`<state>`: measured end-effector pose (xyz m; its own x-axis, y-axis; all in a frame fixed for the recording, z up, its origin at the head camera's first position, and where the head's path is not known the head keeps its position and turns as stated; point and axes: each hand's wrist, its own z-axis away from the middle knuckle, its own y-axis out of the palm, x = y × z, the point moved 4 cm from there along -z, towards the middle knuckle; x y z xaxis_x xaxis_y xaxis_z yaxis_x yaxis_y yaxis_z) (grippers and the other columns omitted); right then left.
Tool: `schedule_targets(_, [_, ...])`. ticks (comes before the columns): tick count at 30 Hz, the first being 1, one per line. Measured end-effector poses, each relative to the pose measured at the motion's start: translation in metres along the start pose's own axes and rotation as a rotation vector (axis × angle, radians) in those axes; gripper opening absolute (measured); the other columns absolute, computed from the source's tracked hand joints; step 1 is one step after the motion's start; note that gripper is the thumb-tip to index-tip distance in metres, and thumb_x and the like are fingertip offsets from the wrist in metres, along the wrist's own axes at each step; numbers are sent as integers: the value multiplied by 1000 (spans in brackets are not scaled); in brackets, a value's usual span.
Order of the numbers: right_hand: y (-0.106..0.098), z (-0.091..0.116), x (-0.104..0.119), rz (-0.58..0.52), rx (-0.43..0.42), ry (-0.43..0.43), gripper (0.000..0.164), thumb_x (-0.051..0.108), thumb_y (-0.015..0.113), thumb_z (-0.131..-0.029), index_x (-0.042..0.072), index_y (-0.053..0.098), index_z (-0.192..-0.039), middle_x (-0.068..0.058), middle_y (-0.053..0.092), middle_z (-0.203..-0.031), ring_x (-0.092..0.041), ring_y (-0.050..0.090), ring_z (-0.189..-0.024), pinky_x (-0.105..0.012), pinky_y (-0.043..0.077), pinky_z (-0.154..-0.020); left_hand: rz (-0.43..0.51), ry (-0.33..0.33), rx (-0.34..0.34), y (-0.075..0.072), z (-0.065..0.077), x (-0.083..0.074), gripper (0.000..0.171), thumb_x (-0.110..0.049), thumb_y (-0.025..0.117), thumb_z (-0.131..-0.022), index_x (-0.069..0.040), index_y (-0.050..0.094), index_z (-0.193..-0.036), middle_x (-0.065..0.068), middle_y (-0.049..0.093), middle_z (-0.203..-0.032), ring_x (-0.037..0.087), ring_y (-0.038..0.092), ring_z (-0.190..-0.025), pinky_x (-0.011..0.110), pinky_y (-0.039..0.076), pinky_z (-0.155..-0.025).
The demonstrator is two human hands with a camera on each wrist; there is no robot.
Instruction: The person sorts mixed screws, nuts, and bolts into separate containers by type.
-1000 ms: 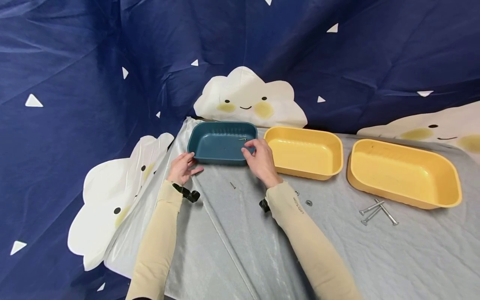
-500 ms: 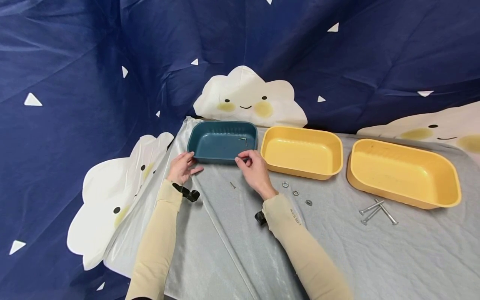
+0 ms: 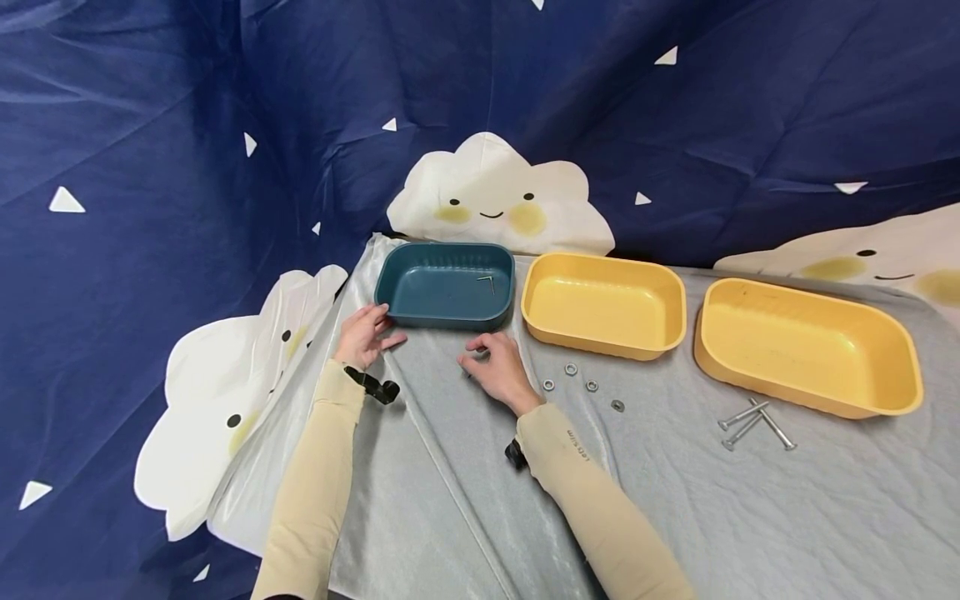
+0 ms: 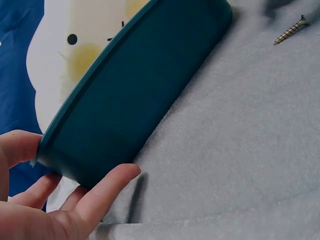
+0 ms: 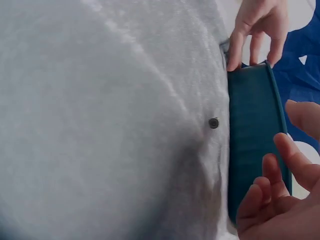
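Observation:
My left hand [image 3: 362,337] rests at the near left corner of a dark teal plastic tray [image 3: 442,322]. In the left wrist view its fingertips touch the rim [image 4: 82,89], and the thumb lies extended along the base. My right hand [image 3: 497,369] hovers before the tray, over a small screw [image 4: 291,30] lying on the cloth. Thumb and fingers stand apart in the right wrist view, with nothing between them; the screw [image 5: 213,123] shows end-on there. Thin metal pieces [image 3: 487,281], too small to identify, form an L shape inside the tray.
Two yellow trays [image 3: 603,343] [image 3: 795,398] stand to the right. Several nuts [image 3: 571,368] and a washer [image 3: 618,406] lie right of my right hand. Several long bolts [image 3: 753,423] cross each other before the far right tray. Grey cloth [image 3: 435,517] covers the table.
My right hand has drawn back from above the tray to the cloth before it, over the screw. This uncovers the L-shaped pieces and the nuts. The left hand stays put.

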<state>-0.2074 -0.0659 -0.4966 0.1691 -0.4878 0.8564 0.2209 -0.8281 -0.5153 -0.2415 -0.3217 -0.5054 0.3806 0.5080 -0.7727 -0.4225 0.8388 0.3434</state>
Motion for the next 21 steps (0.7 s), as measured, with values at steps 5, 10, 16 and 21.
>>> schedule_targets(5, [5,3,-2,67,13,14,23,25,77,-81,9,70,-95,-10,63,-102,-29,53,-107,-40,44,-94,13,-1,3,1,1,0,42,-10,52,-99,-8,39,-139,6,31,-153,20,28,-144,56,38,-109])
schedule_targets(10, [8,6,-4,122,28,53,22,27,78,-80,11,71,-93,-10,62,-104,-30,51,-106,-45,42,-90,15,0,6,0,1,0,46,-9,52,-99,-8,36,-142,7,28,-156,20,27,-145,56,37,-109])
schedule_targets(16, [11,6,-7,154,72,94,21,24,80,-77,14,72,-93,-9,60,-107,-31,49,-108,-47,40,-88,6,9,7,1,2,1,49,-10,51,-99,-8,33,-145,7,27,-156,20,26,-145,56,38,-109])
schedule_targets(21, [14,4,-9,189,87,103,22,21,81,-75,14,72,-94,-9,59,-108,-31,48,-108,-46,39,-87,9,1,4,1,2,0,46,-9,50,-99,-8,36,-143,8,28,-156,20,26,-145,56,37,-109])
